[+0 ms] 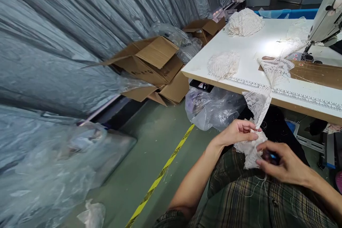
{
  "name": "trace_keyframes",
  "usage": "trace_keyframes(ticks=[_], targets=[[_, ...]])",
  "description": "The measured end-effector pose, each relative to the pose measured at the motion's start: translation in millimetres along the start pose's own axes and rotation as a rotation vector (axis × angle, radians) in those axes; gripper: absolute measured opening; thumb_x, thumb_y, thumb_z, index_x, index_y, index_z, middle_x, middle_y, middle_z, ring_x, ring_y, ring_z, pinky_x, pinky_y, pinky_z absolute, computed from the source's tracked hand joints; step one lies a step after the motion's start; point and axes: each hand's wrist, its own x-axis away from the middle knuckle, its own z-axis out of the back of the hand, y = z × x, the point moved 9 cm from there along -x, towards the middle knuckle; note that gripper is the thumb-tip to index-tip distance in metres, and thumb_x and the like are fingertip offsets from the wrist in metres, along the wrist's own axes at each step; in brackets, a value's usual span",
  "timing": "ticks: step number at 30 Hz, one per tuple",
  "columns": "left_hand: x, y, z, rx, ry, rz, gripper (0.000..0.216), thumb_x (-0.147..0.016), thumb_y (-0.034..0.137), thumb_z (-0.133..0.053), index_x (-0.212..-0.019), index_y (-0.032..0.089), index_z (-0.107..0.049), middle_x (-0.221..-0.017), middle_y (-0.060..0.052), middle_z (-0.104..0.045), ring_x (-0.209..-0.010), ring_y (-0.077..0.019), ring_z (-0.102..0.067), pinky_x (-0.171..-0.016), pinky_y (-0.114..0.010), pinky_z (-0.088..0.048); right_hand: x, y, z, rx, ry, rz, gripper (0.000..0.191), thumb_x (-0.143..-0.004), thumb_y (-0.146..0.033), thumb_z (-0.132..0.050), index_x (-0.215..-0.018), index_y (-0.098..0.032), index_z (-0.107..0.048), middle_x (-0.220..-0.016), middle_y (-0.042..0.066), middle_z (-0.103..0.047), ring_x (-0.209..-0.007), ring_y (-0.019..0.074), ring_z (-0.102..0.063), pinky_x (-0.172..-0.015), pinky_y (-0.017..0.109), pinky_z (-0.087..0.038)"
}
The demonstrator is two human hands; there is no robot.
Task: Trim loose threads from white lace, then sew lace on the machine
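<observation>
At the lower right of the frame, loose threads are seen on a plaid shirt (240, 199). Just above it, the lower end of a white lace strip (252, 155) is held in front of the body. It is pinched by the left hand (233, 132), whose thumb and fingertips are closed on it. Its right edge seems to be touched by the right hand (287, 162), whose thumb and forefinger are curled and set partly apart; whether it is gripped cannot be told. A small dark thing (273, 156) with a blue glint is half hidden there.

From the left fingertips the strip's long axis is directed upward and to the right, over the edge of the white table (248, 55), towards the sewing machine (324, 14) at upper right. The left hand is placed nearer to that stretch; the loose end is hung below it, left of the right fingertips. Farther up, two lace piles (224, 65) are set on the table.
</observation>
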Motion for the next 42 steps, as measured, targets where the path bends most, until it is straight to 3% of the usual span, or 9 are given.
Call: trace_keyframes(ticks=[3,6,12,17,25,30,35,38,42], targets=[[2,2,4,-0.063,0.048,-0.019,0.047,-0.061,0.052,-0.085,-0.084,0.012,-0.075,-0.074,-0.004,-0.071,-0.062,-0.0093,-0.058,-0.061,-0.022,-0.044,-3,21,23,-0.025,0.166,-0.131,0.041,-0.097,-0.052,-0.038,-0.087,-0.02,-0.061,-0.064,-0.001,-0.054,-0.055,0.0141,-0.048,-0.051,0.025,-0.04],[4,6,6,-0.106,0.079,-0.058,0.044,-0.067,0.052,-0.082,-0.085,0.012,-0.076,-0.081,-0.006,-0.073,-0.07,-0.0123,-0.062,-0.067,-0.024,-0.046,-9,32,32,0.01,0.225,-0.185,0.055,-0.098,-0.059,-0.026,-0.077,-0.02,-0.058,-0.061,-0.001,-0.049,-0.054,0.0147,-0.045,-0.051,0.026,-0.038],[4,11,4,-0.126,0.078,-0.093,0.044,-0.071,0.054,-0.078,-0.083,0.012,-0.075,-0.081,-0.005,-0.072,-0.072,-0.0129,-0.061,-0.07,-0.024,-0.046,-29,27,25,0.013,0.146,-0.143,0.052,-0.097,-0.06,-0.03,-0.065,-0.022,-0.043,-0.06,-0.002,-0.042,-0.055,0.0129,-0.038,-0.051,0.026,-0.033],[4,14,3,-0.113,0.095,-0.112,0.043,-0.07,0.054,-0.078,-0.078,0.013,-0.074,-0.081,-0.006,-0.071,-0.076,-0.0142,-0.061,-0.072,-0.025,-0.045,-34,29,27,0.027,0.192,-0.153,0.055,-0.096,-0.064,-0.028,-0.067,-0.021,-0.047,-0.056,-0.003,-0.038,-0.052,0.0126,-0.036,-0.05,0.026,-0.032],[4,10,7,-0.122,0.134,-0.07,0.042,-0.069,0.053,-0.078,-0.077,0.012,-0.071,-0.07,-0.002,-0.065,-0.063,-0.0097,-0.053,-0.059,-0.022,-0.038,-33,25,24,0.08,0.183,-0.117,0.056,-0.096,-0.065,-0.027,-0.063,-0.023,-0.038,-0.056,-0.002,-0.041,-0.052,0.0123,-0.036,-0.048,0.025,-0.03],[5,10,4,-0.126,0.118,-0.07,0.042,-0.07,0.052,-0.078,-0.077,0.012,-0.07,-0.069,-0.001,-0.064,-0.062,-0.0092,-0.052,-0.059,-0.022,-0.038,-30,35,20,0.047,0.206,-0.174,0.054,-0.095,-0.066,-0.027,-0.066,-0.023,-0.041,-0.057,-0.003,-0.039,-0.051,0.0122,-0.036,-0.047,0.024,-0.03],[2,3,11,-0.258,0.129,-0.054,0.043,-0.081,0.054,-0.067,-0.09,0.012,-0.07,-0.08,-0.005,-0.069,-0.07,-0.0133,-0.06,-0.064,-0.024,-0.045,-15,45,5,-0.043,0.096,-0.182,0.041,-0.093,-0.061,-0.042,-0.079,-0.022,-0.048,-0.059,-0.006,-0.043,-0.048,0.0112,-0.038,-0.045,0.023,-0.032],[-1,8,22,-0.625,0.233,-0.159,0.033,-0.088,0.041,-0.062,-0.106,0.016,-0.069,-0.103,-0.009,-0.07,-0.094,-0.0199,-0.064,-0.083,-0.031,-0.049,-10,51,27,0.157,0.283,-0.202,0.038,-0.09,-0.059,-0.049,-0.084,-0.021,-0.054,-0.056,-0.006,-0.049,-0.043,0.0111,-0.04,-0.044,0.024,-0.033],[-8,-5,24,-1.008,0.245,-0.202,0.042,-0.084,0.032,-0.069,-0.123,0.018,-0.063,-0.126,-0.012,-0.06,-0.12,-0.0278,-0.056,-0.106,-0.044,-0.042,-7,26,74,0.52,0.781,-0.059,0.048,-0.089,-0.067,-0.05,-0.085,-0.019,-0.057,-0.065,0.001,-0.061,-0.046,0.0117,-0.049,-0.045,0.024,-0.034]])
